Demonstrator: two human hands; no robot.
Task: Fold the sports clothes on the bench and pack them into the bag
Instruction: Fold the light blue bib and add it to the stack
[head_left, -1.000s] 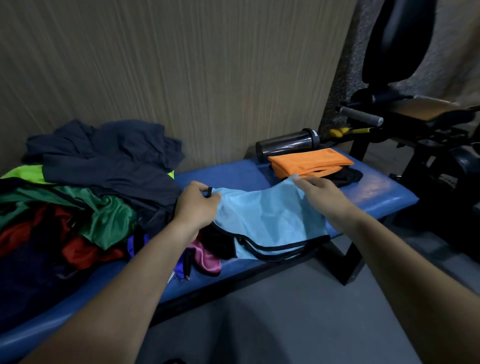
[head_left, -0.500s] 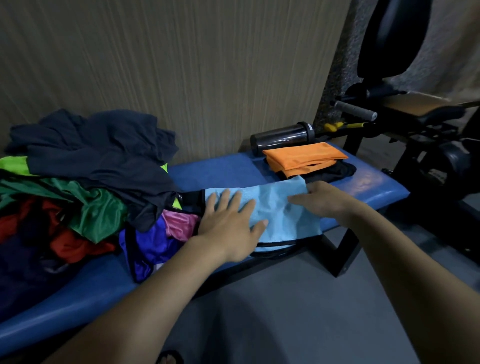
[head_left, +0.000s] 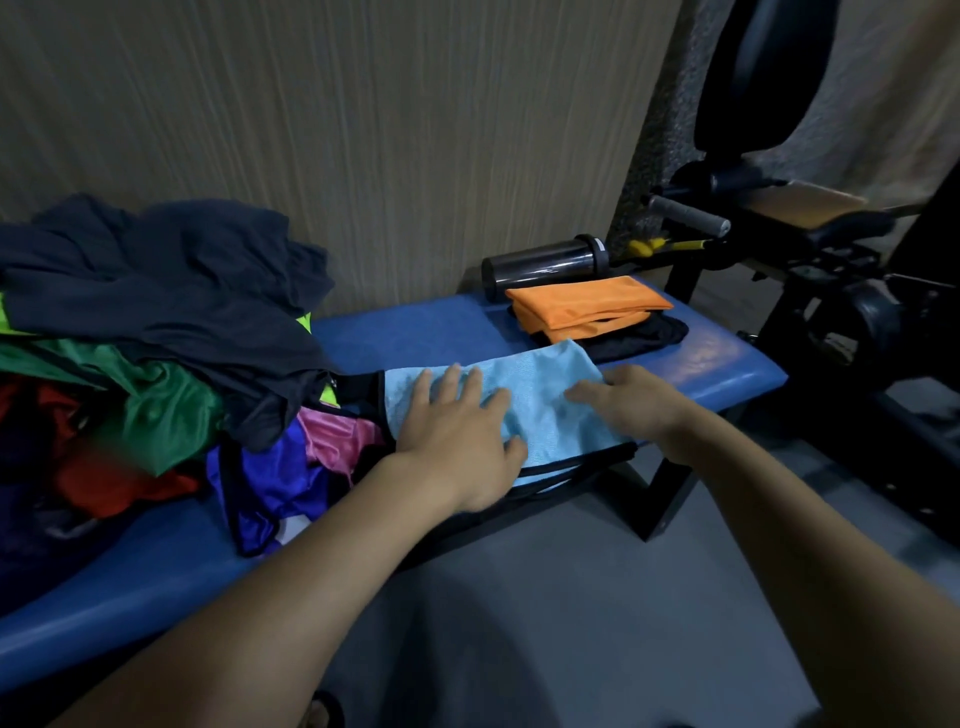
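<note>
We press our left hand (head_left: 457, 431) and right hand (head_left: 631, 402), fingers flat, on the light-blue mesh garment (head_left: 540, 410) lying mid-fold on the blue padded bench (head_left: 426, 327), and judge it next needs folding toward the folded orange garment (head_left: 587, 306) at one o'clock.

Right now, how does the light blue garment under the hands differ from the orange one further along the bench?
The light blue garment lies spread in a wide single fold, both hands pressing it flat; the orange garment is a compact finished bundle, untouched. The blue one rests directly on the bench; the orange one sits atop a black garment. Both look like thin sports fabric.
</note>
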